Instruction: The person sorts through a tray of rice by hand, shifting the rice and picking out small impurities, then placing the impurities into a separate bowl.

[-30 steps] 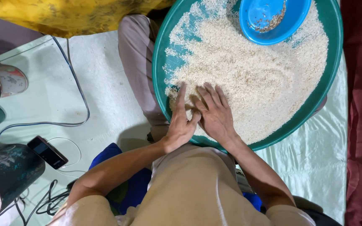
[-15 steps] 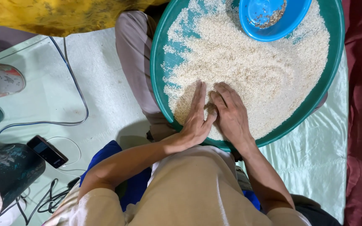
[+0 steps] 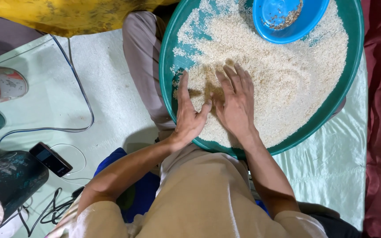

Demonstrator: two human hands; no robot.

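Two bare hands — left hand (image 3: 188, 119), right hand (image 3: 236, 103) — lie spread flat on pale rice (image 3: 283, 75) in our round green plastic basin (image 3: 345, 94); most stays unsorted — the blue plastic bowl (image 3: 287, 17) at one o'clock holds few husks.

Even, fairly bright overhead light, soft shadows under the fingers, mostly sharp, perhaps slight blur at the edges.
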